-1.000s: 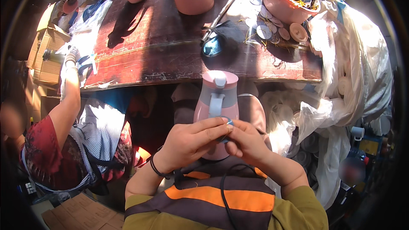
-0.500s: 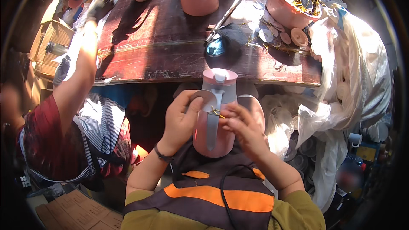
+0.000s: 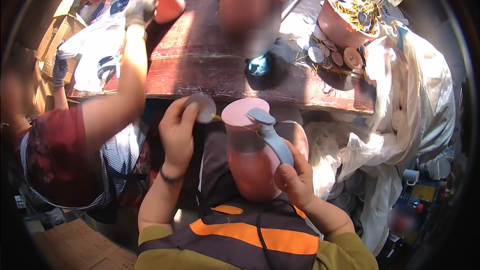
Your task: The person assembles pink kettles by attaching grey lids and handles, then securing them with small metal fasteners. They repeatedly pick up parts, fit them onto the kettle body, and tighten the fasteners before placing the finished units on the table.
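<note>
A pink vacuum jug with a grey collar and grey handle stands upright at my lap, its pink lid facing up. My right hand is closed around the lower part of that handle. To the left of the lid, my left hand pinches a round grey tag between thumb and fingers. A thin yellow string runs from the tag across to the jug near the top of the handle.
On the table are more pink jugs, a dark bundle, loose round tags and a pink bucket of tags and strings. White plastic bags hang right. A co-worker's gloved hand touches another jug at left.
My right hand has gone from the string to the jug's handle, which now points right. My left hand has drawn the tag leftward. The co-worker's gloved hand has come to a jug.
</note>
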Demonstrator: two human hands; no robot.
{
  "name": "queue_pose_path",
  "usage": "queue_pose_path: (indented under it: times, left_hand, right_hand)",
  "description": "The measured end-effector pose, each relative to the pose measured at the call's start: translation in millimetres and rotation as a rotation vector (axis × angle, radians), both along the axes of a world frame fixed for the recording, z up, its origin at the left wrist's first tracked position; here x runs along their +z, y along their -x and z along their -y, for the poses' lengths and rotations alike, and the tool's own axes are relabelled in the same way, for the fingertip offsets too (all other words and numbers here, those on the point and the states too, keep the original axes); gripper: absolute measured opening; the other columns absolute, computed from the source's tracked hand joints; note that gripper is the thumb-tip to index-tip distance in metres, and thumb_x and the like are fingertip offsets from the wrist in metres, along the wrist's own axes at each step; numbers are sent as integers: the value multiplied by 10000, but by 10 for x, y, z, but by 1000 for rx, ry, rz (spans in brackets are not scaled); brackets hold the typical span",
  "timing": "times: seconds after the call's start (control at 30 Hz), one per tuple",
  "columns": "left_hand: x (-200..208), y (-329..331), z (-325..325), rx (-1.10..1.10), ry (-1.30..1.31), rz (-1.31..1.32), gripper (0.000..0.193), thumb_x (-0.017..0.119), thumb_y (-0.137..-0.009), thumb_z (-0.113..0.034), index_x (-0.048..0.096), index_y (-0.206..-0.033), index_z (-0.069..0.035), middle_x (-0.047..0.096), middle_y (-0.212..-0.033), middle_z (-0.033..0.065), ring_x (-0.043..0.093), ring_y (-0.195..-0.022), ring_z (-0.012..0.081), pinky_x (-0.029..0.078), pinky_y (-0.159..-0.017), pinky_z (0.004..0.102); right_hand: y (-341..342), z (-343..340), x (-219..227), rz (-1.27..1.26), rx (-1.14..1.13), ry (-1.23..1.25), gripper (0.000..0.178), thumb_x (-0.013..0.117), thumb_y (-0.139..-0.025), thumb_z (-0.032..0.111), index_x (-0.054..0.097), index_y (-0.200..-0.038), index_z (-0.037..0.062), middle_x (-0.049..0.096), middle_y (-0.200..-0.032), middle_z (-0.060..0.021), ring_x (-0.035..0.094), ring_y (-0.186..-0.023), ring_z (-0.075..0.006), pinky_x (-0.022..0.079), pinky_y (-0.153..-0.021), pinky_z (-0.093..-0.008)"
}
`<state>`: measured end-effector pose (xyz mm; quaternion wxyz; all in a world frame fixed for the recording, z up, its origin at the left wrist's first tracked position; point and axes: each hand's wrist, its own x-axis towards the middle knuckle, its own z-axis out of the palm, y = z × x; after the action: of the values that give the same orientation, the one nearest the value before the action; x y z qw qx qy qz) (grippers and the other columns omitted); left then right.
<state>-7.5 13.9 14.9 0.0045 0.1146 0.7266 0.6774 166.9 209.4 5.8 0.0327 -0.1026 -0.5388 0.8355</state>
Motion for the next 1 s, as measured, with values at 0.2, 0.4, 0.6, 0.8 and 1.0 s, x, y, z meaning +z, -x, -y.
queue_pose_path:
  times: [0.2,0.4,0.6,0.8,1.0]
  left_hand:
    - [481,-282,309,-113,350,-905,110,619,-847,-56,565,-943,-57,640,-817,53,619,-682,218,495,-690,347]
    - [54,-78,426,85,96,-272,138,503,-988,-127,532,-1043,-4,619,-916,41,551,-781,83,452,-689,211]
    - [-186,-80,379,116,172,-116,90,590,-882,-62,573,-966,-33,642,-765,84,633,-668,183,485,-629,287]
    - [-202,-4,263,-250,562,-323,170,615,-837,-175,642,-944,-46,676,-876,110,648,-805,301,494,-728,382]
    - [-315,15,313,-292,571,-94,201,618,-845,-190,651,-984,-49,667,-941,120,642,-888,299,499,-785,353]
  right_hand:
    - [258,135,234,-317,45,-10,613,581,-948,260,344,-1414,-61,581,-815,0,488,-638,-42,396,-579,-183]
    - [1232,490,-132,-610,-33,-324,580,558,-962,258,360,-1405,-60,587,-967,-64,546,-815,-114,438,-737,-236]
    - [1647,725,-234,-477,-43,-355,427,483,-980,144,442,-1369,-28,593,-1077,-65,550,-961,-132,424,-872,-252]
    - [2766,347,74,-480,-210,-1006,364,603,-844,100,583,-1204,49,539,-1263,-184,523,-1170,-346,409,-1002,-403]
    - [3742,-622,824,-606,-554,-1562,541,590,-822,91,450,-1345,67,507,-1314,-159,590,-1067,-346,510,-834,-412]
